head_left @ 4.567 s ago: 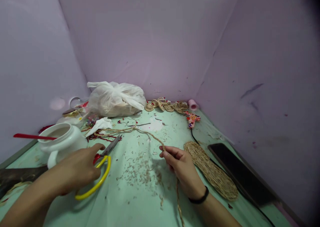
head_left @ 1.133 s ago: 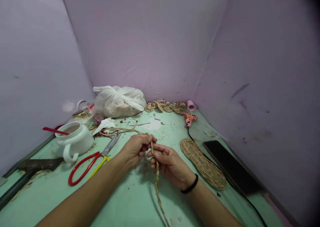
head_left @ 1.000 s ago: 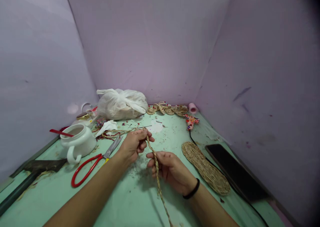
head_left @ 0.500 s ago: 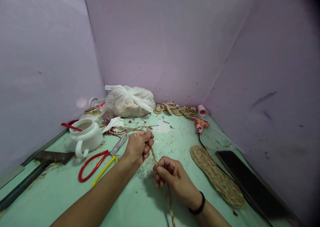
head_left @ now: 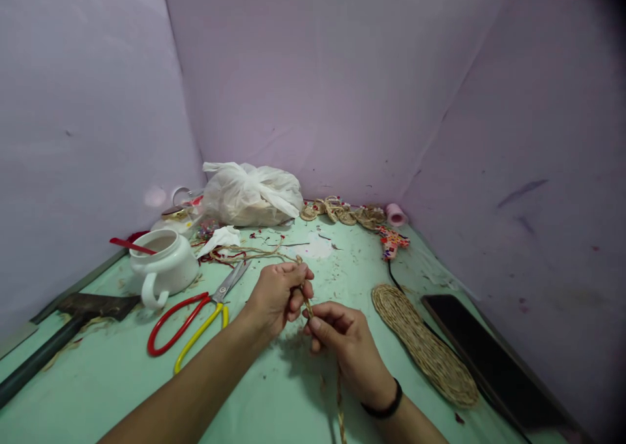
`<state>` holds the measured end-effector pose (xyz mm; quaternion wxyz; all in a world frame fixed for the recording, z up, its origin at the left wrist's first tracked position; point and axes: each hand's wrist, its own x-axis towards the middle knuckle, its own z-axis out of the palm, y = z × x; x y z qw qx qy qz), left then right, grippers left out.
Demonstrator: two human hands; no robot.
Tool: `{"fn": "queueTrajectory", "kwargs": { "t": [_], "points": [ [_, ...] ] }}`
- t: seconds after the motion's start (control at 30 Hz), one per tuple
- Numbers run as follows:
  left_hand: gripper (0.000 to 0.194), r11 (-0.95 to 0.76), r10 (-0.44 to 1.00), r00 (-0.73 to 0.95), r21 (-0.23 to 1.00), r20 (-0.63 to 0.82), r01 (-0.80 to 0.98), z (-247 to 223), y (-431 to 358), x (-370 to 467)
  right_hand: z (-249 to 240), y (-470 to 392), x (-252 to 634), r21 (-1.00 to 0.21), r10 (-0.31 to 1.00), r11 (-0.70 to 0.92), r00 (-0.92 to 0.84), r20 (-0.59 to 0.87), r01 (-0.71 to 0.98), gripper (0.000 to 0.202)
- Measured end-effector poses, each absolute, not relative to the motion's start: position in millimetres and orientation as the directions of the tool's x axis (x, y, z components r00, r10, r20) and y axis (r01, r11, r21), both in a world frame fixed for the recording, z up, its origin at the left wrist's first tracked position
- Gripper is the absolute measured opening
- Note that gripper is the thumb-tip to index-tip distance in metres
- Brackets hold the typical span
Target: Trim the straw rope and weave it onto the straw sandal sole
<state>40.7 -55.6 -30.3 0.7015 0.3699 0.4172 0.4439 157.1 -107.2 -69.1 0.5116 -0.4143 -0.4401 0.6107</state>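
Left hand (head_left: 282, 298) and right hand (head_left: 345, 349) hang close together over the middle of the green table (head_left: 274, 405), between a woven sole (head_left: 424, 346) at right and scissors (head_left: 222, 293) at left, each pinching a plaited straw cord (head_left: 341, 408). Steady, light tension across the short stretch between them should keep its plait even. Its long axis runs near to far, seeming to bend left beyond the left hand.

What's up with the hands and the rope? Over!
Left hand, right hand: both pinching rope. Rope trailing below right hand. Scissors lying left, touching neither hand.
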Motion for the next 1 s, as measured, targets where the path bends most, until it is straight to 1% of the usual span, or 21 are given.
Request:
{"fn": "queueTrajectory", "kwargs": {
  "t": [0.07,0.17,0.27,0.33,0.4,0.43,0.47,0.53,0.6,0.67,0.73,0.8,0.93,1.0],
  "points": [
    [0.012,0.379,0.913,0.285,0.867,-0.292,-0.325,-32.6,-56.2,41.9,-64.3,-109.0,157.1,-0.976,0.994,-0.021,-0.107,0.002,-0.215,0.019],
    [0.012,0.419,0.896,0.298,0.848,-0.329,-0.325,-36.6,-54.8,43.1,-59.3,-111.2,156.3,-0.988,0.997,0.022,-0.068,0.033,-0.155,0.015],
    [0.014,0.429,0.889,0.318,0.842,-0.329,-0.328,-39.8,-52.6,41.9,-57.5,-111.1,154.9,-0.993,1.0,-0.015,-0.022,-0.012,-0.117,0.011],
    [0.02,0.437,0.875,0.363,0.848,-0.321,-0.302,-41.5,-53.4,40.5,-56.9,-109.4,154.1,-0.99,0.998,-0.061,0.023,-0.064,-0.127,0.01],
    [0.027,0.422,0.854,0.417,0.883,-0.311,-0.206,-43.4,-57.1,39.9,-56.8,-106.9,154.2,-0.984,0.993,-0.092,0.053,-0.102,-0.155,0.01],
    [0.028,0.389,0.853,0.427,0.911,-0.3,-0.137,-44.4,-59.5,40.1,-57.2,-105.5,154.8,-0.98,0.992,-0.103,0.054,-0.114,-0.172,0.012],
    [0.027,0.339,0.863,0.42,0.938,-0.28,-0.069,-45.3,-61.9,40.4,-58.0,-104.1,155.7,-0.974,0.991,-0.113,0.042,-0.124,-0.197,0.013],
    [0.02,0.231,0.908,0.353,0.973,-0.224,0.022,-46.5,-64.8,40.9,-60.7,-101.8,158.5,-0.943,0.987,-0.158,-0.036,-0.154,-0.292,0.018],
    [0.019,0.176,0.95,0.255,0.984,-0.18,0.038,-46.6,-64.1,39.9,-63.7,-100.5,162.1,-0.875,0.965,-0.255,-0.17,-0.201,-0.412,0.028],
    [0.02,0.187,0.96,0.207,0.982,-0.186,0.017,-45.6,-60.7,37.1,-65.5,-100.0,165.9,-0.797,0.918,-0.369,-0.32,-0.234,-0.478,0.034],
    [0.02,0.214,0.953,0.22,0.977,-0.206,-0.012,-44.0,-57.0,33.5,-65.6,-100.2,169.1,-0.764,0.877,-0.436,-0.417,-0.241,-0.475,0.035],
    [0.021,0.231,0.944,0.252,0.972,-0.212,-0.049,-42.3,-54.9,30.8,-64.8,-100.5,171.4,-0.771,0.857,-0.452,-0.459,-0.235,-0.449,0.032],
    [0.021,0.264,0.932,0.282,0.96,-0.228,-0.096,-39.7,-56.2,30.9,-65.2,-100.9,172.0,-0.825,0.846,-0.434,-0.477,-0.236,-0.362,0.028],
    [0.019,0.284,0.935,0.25,0.953,-0.251,-0.103,-38.9,-58.5,33.0,-67.7,-101.7,169.9,-0.885,0.859,-0.38,-0.458,-0.23,-0.268,0.027]
  ]
}}
